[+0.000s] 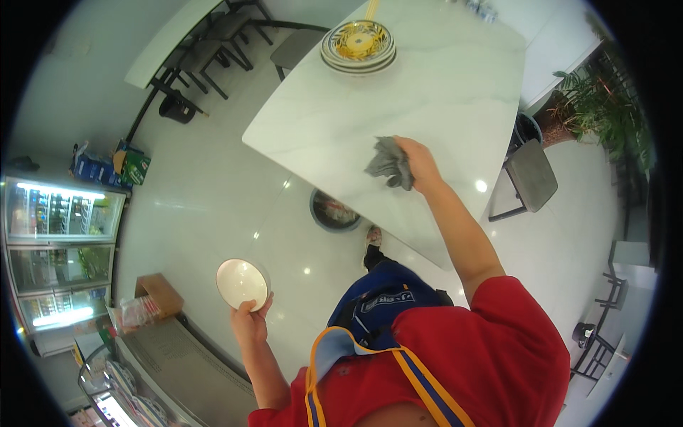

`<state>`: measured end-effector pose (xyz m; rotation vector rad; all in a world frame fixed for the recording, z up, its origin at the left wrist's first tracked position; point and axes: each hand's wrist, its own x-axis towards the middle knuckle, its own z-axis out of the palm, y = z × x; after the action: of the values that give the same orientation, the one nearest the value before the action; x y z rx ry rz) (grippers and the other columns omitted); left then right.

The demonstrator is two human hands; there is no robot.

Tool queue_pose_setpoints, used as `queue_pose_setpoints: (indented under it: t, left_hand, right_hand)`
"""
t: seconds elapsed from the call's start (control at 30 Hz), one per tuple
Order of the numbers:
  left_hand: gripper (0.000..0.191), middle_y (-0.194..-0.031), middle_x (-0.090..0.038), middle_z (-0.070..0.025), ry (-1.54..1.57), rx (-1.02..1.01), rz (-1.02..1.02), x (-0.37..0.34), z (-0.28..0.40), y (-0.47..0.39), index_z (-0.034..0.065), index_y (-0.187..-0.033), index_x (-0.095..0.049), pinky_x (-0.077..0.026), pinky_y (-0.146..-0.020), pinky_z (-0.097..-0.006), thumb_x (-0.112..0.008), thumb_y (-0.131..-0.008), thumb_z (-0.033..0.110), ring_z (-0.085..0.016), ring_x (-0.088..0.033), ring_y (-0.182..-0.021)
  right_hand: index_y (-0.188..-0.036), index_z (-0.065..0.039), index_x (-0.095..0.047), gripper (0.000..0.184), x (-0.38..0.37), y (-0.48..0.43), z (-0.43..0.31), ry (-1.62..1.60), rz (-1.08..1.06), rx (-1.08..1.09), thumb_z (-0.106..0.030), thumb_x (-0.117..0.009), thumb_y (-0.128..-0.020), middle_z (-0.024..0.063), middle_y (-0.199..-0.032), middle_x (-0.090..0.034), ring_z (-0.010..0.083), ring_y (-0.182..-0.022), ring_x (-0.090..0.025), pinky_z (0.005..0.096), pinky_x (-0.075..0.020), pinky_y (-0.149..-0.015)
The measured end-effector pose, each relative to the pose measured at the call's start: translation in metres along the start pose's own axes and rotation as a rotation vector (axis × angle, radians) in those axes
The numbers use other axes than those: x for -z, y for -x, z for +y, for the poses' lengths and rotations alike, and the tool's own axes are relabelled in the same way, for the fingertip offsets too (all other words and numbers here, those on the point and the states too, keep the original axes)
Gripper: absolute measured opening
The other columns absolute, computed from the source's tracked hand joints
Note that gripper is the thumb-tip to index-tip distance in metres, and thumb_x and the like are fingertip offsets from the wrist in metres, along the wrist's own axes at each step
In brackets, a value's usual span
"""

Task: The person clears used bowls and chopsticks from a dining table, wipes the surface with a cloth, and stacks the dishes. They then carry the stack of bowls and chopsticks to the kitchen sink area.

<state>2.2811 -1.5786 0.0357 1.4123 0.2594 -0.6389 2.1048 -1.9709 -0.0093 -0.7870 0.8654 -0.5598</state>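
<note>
My left hand (253, 320) grips the rim of a white bowl (243, 283), thumb inside, held out over the floor to the left of my body. Under my right hand (419, 163) is a crumpled grey cloth (391, 163), gripped against the top of a white marble-look table (448, 101). Farther up the same table, near its left edge, stands a stack of patterned plates (358, 45) with yellow and dark decoration. The bowl seems empty inside.
A round waste bin (335, 212) with refuse stands by the table's near edge. Stools (533, 176) flank the table. A glass-door fridge (61, 213), a cardboard box (160, 294) and a metal counter (184, 368) are at left; potted plants (597, 107) stand at right.
</note>
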Motion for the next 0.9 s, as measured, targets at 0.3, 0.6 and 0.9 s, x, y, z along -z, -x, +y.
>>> queue_pose_setpoints:
  t: [0.3,0.6,0.9]
  left_hand:
    - [0.062,-0.124,-0.043,-0.0215,0.044,-0.016,0.058,-0.051,0.039,-0.059,-0.0063,-0.128,-0.035,-0.050,-0.091,-0.0526,-0.046,-0.067,-0.005,-0.037,-0.048,-0.111]
    - [0.060,-0.123,-0.042,-0.0223,0.008,-0.030,0.100,-0.075,0.060,-0.098,-0.0103,-0.127,-0.033,-0.052,-0.086,-0.0514,-0.045,-0.069,-0.003,-0.039,-0.049,-0.109]
    - [0.061,-0.123,-0.043,-0.0219,-0.011,0.018,0.063,-0.079,0.074,-0.127,-0.0105,-0.128,-0.033,-0.051,-0.089,-0.0512,-0.047,-0.069,-0.005,-0.038,-0.050,-0.108]
  right_hand:
    - [-0.111,-0.006,-0.058,0.030,-0.088,-0.192,-0.013,-0.420,-0.388,-0.160,-0.029,-0.050,-0.092,0.0072,-0.100,-0.064,0.0209,-0.085,-0.064,0.0416,-0.0536,-0.069]
    - [-0.110,-0.008,-0.058,0.029,-0.103,-0.264,-0.017,-0.596,-0.075,-0.155,-0.029,-0.047,-0.093,0.0061,-0.101,-0.064,0.0222,-0.089,-0.062,0.0503,-0.0509,-0.073]
    - [-0.113,-0.007,-0.057,0.032,-0.088,-0.276,-0.036,-0.616,-0.102,-0.121,-0.027,-0.040,-0.095,0.0084,-0.104,-0.064,0.0251,-0.092,-0.062,0.0529,-0.0494,-0.078]
